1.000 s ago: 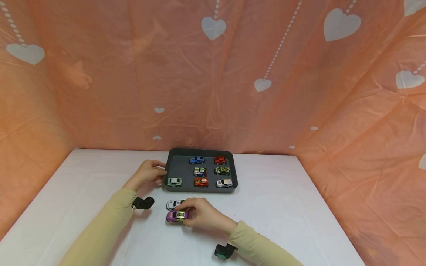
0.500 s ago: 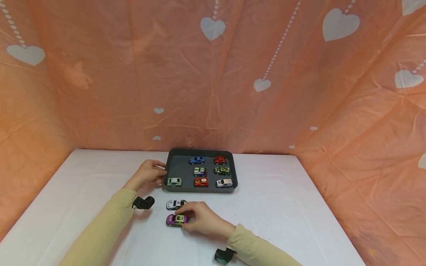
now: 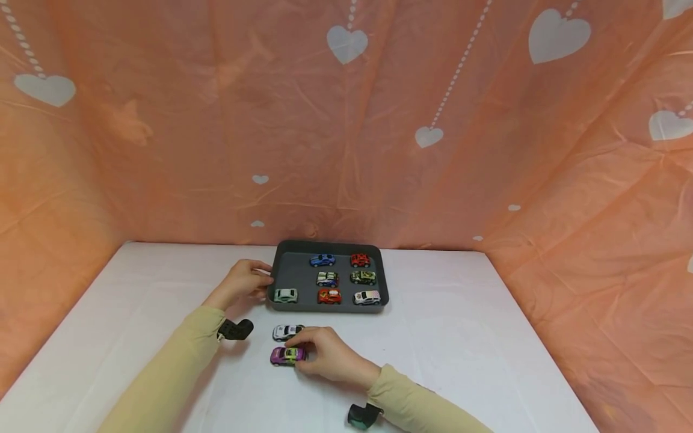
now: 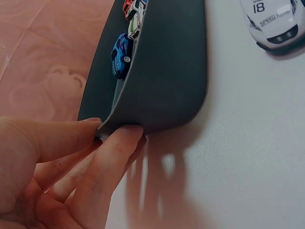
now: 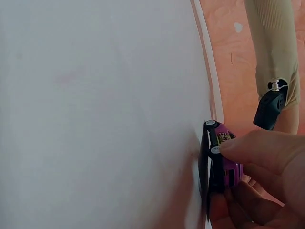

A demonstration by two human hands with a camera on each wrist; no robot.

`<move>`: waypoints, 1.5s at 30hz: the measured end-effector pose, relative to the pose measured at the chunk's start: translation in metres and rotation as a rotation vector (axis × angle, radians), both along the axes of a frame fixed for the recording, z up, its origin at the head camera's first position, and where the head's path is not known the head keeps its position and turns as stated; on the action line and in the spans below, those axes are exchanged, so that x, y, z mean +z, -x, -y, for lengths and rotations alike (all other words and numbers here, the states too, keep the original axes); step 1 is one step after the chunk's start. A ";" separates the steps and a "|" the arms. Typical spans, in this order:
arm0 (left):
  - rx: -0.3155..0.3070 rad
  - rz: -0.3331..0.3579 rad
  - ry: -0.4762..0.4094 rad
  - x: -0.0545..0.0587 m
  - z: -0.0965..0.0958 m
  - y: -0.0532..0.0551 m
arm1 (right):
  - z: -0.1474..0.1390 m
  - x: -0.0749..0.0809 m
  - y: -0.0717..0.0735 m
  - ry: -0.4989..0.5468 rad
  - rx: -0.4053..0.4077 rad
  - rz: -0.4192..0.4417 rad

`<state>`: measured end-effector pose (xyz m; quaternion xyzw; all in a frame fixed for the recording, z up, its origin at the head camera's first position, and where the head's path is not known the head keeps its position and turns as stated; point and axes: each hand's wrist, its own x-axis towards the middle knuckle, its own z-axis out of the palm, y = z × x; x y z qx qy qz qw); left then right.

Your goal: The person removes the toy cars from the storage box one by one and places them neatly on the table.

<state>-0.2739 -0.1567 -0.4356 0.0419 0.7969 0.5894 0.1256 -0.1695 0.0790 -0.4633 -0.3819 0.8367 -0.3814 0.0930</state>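
My right hand (image 3: 334, 358) pinches a purple and lime-green toy car (image 3: 284, 356) between thumb and fingers, low at the tabletop. In the right wrist view the thumb lies along the side of this purple car (image 5: 233, 175). Just beyond it a white toy car (image 3: 284, 332) stands on the table, marked 18 in the left wrist view. My left hand (image 3: 240, 282) grips the left wall of a dark grey tray (image 3: 325, 307); the left wrist view has the thumb at the rim (image 4: 108, 114) and the fingers against the outside.
Several toy cars stand in the tray: a blue one (image 3: 322, 260), a pale green one (image 3: 286, 295) and others in columns to the right. The table (image 3: 444, 337) has a white cover. An orange curtain (image 3: 303, 120) with hearts hangs behind and at both sides.
The right hand has drawn the purple car slightly toward the near edge, away from the white car, over the first half second. The left hand stays at the tray.
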 end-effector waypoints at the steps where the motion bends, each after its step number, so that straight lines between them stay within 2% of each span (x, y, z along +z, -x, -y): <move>1: 0.000 0.002 0.000 0.000 0.000 0.000 | 0.000 0.000 0.000 0.002 0.000 0.003; 16: 0.002 0.005 -0.001 -0.002 -0.001 -0.003 | 0.000 -0.001 -0.002 -0.028 -0.024 -0.044; 28: -0.009 0.006 -0.039 0.000 0.000 -0.005 | -0.006 0.008 0.004 0.019 -0.008 0.012; 36: -0.001 0.028 -0.053 -0.002 0.000 -0.002 | -0.009 0.017 0.018 0.129 -0.020 0.062; 45: 0.026 0.046 -0.023 -0.003 0.000 -0.002 | -0.012 0.037 0.045 0.240 -0.044 0.086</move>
